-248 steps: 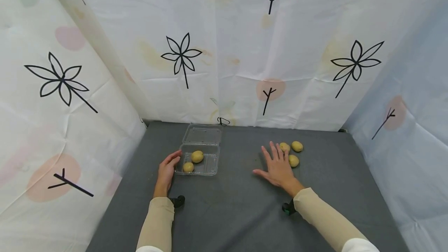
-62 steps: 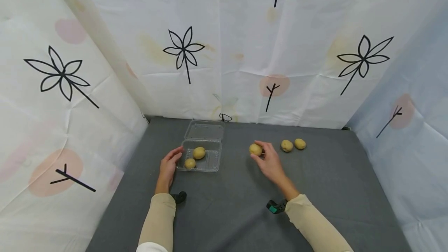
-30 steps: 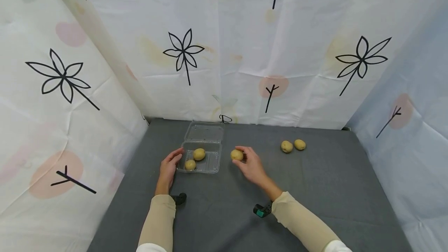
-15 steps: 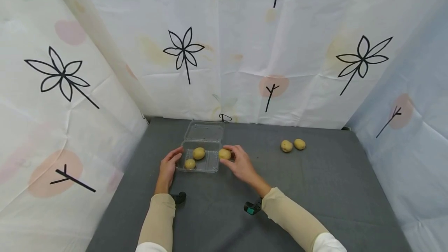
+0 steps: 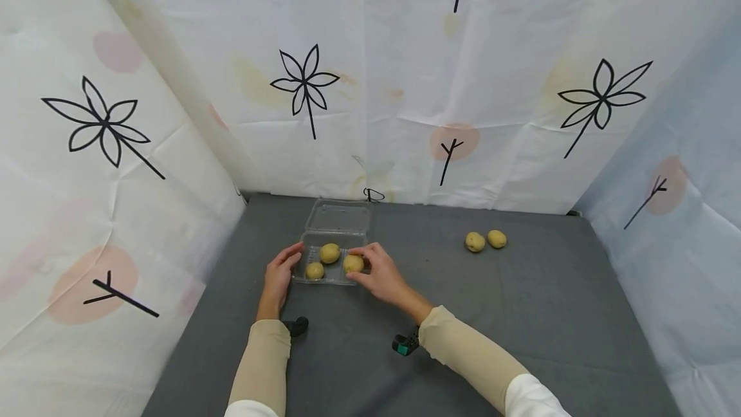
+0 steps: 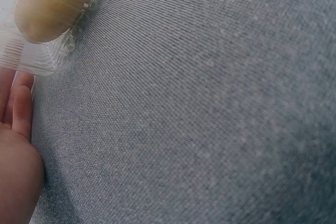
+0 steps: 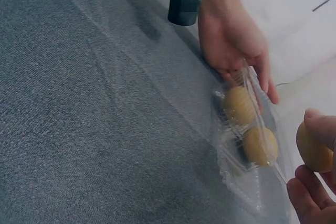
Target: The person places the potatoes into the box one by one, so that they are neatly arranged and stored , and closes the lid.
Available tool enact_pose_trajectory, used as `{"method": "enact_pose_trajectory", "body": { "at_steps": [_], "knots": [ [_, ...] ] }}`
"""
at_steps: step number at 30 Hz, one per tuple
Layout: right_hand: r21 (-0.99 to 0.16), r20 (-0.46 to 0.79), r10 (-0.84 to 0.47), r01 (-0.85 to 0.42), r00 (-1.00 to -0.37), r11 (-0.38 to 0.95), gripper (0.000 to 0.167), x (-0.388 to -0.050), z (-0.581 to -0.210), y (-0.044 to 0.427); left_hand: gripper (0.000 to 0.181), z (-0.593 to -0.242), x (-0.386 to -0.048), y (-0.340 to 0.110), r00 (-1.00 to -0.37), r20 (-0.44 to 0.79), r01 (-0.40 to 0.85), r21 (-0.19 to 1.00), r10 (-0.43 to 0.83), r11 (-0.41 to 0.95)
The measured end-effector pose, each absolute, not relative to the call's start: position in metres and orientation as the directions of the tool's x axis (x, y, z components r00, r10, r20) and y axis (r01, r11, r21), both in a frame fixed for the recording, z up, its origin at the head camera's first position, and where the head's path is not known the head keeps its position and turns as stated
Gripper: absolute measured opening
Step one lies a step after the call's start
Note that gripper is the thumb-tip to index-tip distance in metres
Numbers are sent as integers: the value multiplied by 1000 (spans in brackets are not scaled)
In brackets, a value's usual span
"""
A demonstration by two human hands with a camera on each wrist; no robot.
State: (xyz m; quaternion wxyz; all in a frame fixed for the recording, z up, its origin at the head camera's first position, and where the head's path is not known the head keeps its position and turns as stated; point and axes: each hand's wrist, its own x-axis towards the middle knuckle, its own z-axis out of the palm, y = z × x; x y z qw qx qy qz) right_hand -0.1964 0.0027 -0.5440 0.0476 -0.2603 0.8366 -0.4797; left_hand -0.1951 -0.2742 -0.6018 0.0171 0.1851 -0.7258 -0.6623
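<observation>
My right hand (image 5: 383,277) pinches a yellow potato (image 5: 352,264) between thumb and fingers over the right part of a clear plastic clamshell container (image 5: 334,280). Whether the potato touches the container's floor I cannot tell. Two potatoes lie inside on the left: a larger one (image 5: 329,253) and a smaller one (image 5: 314,270). My left hand (image 5: 279,277) rests against the container's left side with its fingers fairly straight. In the right wrist view the held potato (image 7: 314,150) is partly hidden by fingers.
The container's lid (image 5: 338,217) lies folded back toward the rear curtain (image 5: 393,108). Two more potatoes, one (image 5: 475,242) beside the other (image 5: 496,239), lie on the grey tabletop (image 5: 521,314) at right. Patterned curtains stand at the back and both sides.
My right hand took a potato from the group of three at right and carried it left to over the container. The left hand stayed at the container's side.
</observation>
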Motion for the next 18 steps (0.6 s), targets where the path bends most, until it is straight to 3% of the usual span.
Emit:
{"method": "enact_pose_trajectory", "body": {
  "at_steps": [18],
  "knots": [
    [-827, 203, -522, -430, -828, 361, 51, -208, -554, -17, 37, -603, -194, -274, -928, -229, -250, 968, -294, 36]
  ]
}}
